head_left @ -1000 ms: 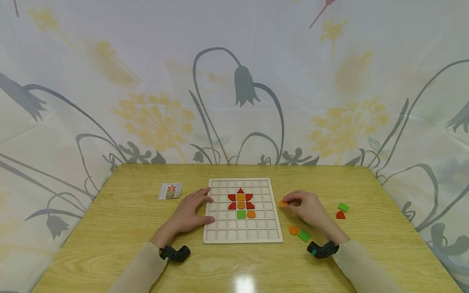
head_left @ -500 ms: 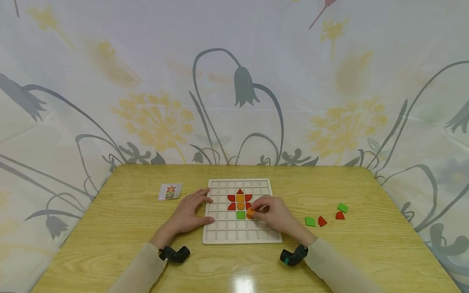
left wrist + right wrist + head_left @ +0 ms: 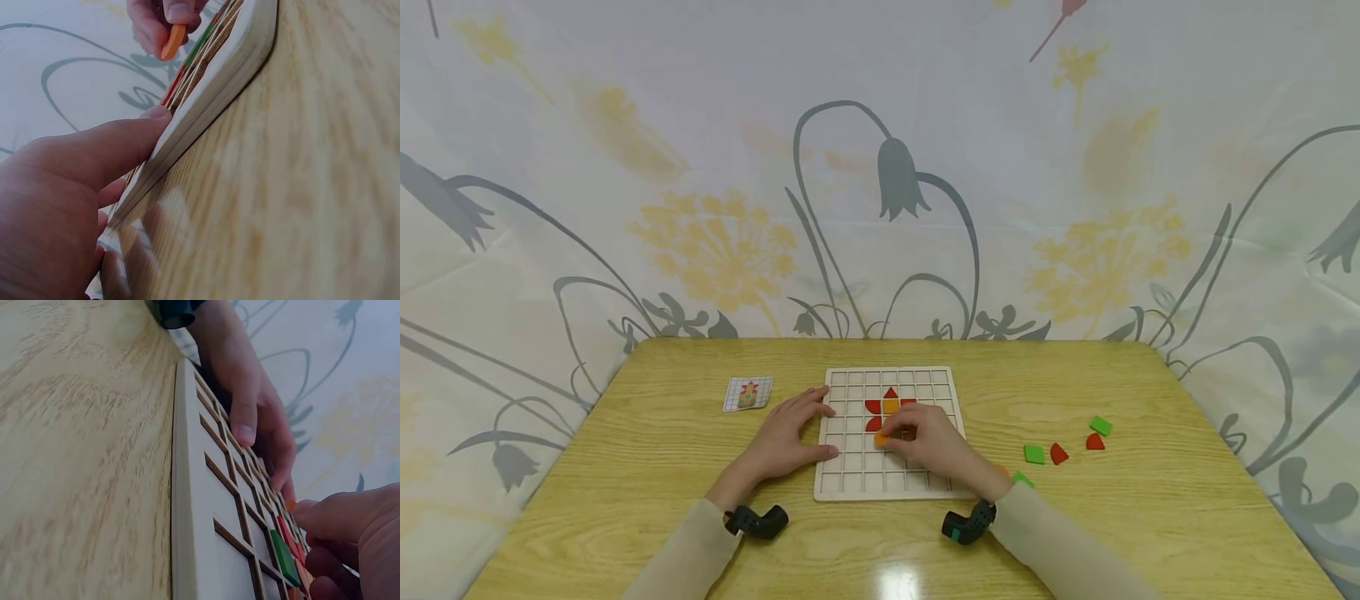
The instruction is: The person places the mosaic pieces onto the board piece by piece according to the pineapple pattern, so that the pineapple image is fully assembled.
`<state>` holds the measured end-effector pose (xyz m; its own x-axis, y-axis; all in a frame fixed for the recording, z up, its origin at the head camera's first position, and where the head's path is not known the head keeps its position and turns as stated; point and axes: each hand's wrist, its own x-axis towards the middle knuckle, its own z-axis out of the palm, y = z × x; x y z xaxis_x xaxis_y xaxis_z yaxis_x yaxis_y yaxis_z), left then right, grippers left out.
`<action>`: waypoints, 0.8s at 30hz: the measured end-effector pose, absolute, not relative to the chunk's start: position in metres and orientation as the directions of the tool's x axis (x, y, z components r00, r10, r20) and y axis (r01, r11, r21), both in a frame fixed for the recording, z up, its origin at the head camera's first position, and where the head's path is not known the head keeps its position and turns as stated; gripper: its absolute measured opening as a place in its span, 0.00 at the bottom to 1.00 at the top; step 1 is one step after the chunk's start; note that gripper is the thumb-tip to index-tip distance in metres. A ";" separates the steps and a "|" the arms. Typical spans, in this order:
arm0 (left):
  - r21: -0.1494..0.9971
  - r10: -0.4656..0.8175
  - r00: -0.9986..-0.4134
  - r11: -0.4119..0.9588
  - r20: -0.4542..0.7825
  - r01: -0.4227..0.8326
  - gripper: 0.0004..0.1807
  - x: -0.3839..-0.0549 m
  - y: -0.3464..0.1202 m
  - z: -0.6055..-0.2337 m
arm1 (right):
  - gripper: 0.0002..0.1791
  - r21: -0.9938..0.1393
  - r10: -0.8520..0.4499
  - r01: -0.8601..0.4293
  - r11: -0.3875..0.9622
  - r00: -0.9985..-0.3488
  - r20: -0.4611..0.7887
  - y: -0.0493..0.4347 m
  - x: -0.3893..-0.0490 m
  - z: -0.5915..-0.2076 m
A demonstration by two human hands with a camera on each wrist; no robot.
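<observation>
A white grid board (image 3: 842, 482) lies on the table, bearing red tiles (image 3: 891, 392) around an orange square tile (image 3: 891, 406). My left hand (image 3: 781, 435) rests at the board's left edge, fingers spread and thumb touching the rim in the left wrist view. Thumb and fingers of my right hand (image 3: 927, 437) pinch an orange tile (image 3: 174, 42), seen edge-on in the left wrist view, over the board's middle. Its full outline is hidden by the fingers. A green tile (image 3: 285, 557) sits in the grid beside this hand in the right wrist view; the hand hides it in the head view.
Right of the board lie green (image 3: 1034, 454) and red (image 3: 1058, 453) tiles, with another green one (image 3: 1101, 426) and red one (image 3: 1095, 442) farther out. An orange tile (image 3: 1002, 469) is partly covered by the right wrist. A printed pattern card (image 3: 748, 393) lies left.
My right hand has carried the orange tile from the table right of the board leftward over the grid, past the green tile's right side to its left. The left hand stays put.
</observation>
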<state>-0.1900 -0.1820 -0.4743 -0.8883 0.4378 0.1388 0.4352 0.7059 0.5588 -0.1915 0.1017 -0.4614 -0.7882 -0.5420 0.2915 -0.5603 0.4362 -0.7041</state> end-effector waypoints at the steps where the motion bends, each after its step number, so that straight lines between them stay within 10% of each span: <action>1: 0.561 0.437 -0.889 0.706 0.138 0.434 0.29 -0.190 -0.182 -0.474 | 0.03 -0.698 -0.547 -0.569 0.435 -0.783 0.296 0.100 -0.192 -0.461; 24: 0.559 0.436 -0.888 0.705 0.145 0.438 0.29 -0.190 -0.182 -0.475 | 0.04 -0.636 -0.566 -0.553 0.538 -0.796 0.214 0.087 -0.191 -0.463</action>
